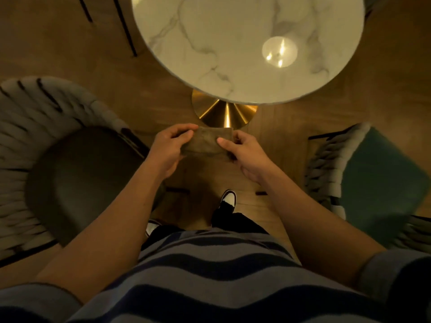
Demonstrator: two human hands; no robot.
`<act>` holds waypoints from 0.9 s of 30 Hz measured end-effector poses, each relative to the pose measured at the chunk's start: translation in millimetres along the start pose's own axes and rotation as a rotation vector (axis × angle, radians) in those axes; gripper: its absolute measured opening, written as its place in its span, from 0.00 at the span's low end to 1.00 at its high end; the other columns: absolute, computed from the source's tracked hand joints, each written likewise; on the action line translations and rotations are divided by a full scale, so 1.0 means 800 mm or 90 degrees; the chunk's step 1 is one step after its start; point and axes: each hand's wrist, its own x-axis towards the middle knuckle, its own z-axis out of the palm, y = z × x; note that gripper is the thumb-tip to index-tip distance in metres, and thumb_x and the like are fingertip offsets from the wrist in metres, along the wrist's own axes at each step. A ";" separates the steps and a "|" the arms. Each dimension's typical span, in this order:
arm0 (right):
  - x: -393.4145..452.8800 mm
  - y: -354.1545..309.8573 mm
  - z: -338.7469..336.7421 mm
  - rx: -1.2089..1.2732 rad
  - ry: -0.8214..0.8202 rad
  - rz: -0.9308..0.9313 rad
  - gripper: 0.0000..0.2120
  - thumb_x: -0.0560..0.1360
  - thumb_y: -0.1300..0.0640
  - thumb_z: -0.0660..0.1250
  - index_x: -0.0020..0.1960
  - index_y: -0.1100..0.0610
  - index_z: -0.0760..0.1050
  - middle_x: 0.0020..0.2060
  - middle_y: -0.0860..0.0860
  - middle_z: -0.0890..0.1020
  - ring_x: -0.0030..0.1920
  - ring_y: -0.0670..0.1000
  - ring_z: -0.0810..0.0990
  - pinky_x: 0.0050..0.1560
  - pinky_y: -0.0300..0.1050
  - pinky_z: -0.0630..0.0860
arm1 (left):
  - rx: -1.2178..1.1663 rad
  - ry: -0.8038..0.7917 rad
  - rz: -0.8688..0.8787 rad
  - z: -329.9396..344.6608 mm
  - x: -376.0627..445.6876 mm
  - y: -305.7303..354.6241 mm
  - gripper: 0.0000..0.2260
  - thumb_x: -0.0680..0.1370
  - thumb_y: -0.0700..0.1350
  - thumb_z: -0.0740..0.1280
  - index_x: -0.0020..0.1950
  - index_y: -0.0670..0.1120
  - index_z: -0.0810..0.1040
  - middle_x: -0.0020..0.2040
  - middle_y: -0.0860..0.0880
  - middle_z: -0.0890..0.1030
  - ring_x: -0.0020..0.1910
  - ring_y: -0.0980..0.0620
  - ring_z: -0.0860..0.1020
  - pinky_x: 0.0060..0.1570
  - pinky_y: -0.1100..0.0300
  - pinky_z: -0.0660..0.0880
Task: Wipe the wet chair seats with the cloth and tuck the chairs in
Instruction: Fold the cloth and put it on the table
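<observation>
We stand between two chairs, looking down at our hands, which hold a small brownish cloth [206, 143] in the air above the wooden floor [291, 127]. Our left hand [169, 148] pinches its left edge, and our right hand [242, 152] pinches its right edge with the thumb on top. The cloth looks soft, limp and folded into a rough rectangle. The left chair [77, 173] has a dark, smooth, rounded seat inside a pale woven back. The right chair [382, 183] has a teal, squarish seat and thick braided cording. Ahead is a round marble table [233, 43] on a shiny brass base [221, 113]. Both chairs sit pulled out. A loose pinch could let the cloth drop, and the dim light may hide wet patches.
</observation>
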 end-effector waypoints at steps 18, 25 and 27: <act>0.163 -0.068 -0.127 -0.023 0.269 0.001 0.17 0.75 0.59 0.76 0.63 0.59 0.80 0.54 0.54 0.84 0.56 0.55 0.83 0.57 0.52 0.83 | 0.434 -0.138 0.146 0.107 0.195 0.076 0.22 0.76 0.37 0.70 0.68 0.54 0.76 0.64 0.51 0.72 0.59 0.51 0.76 0.60 0.58 0.75; 0.239 -0.134 -0.121 -0.100 0.332 -0.017 0.14 0.76 0.54 0.75 0.61 0.54 0.80 0.53 0.51 0.84 0.54 0.53 0.84 0.57 0.53 0.83 | 0.552 -0.127 0.226 0.112 0.289 0.139 0.21 0.76 0.41 0.71 0.67 0.53 0.76 0.65 0.49 0.74 0.59 0.48 0.76 0.60 0.51 0.76; 0.246 -0.143 -0.125 -0.114 0.367 0.000 0.16 0.76 0.49 0.74 0.62 0.53 0.79 0.54 0.49 0.84 0.55 0.53 0.83 0.55 0.53 0.84 | 0.575 -0.116 0.230 0.107 0.313 0.148 0.20 0.75 0.43 0.71 0.66 0.53 0.77 0.64 0.49 0.76 0.58 0.49 0.78 0.60 0.52 0.76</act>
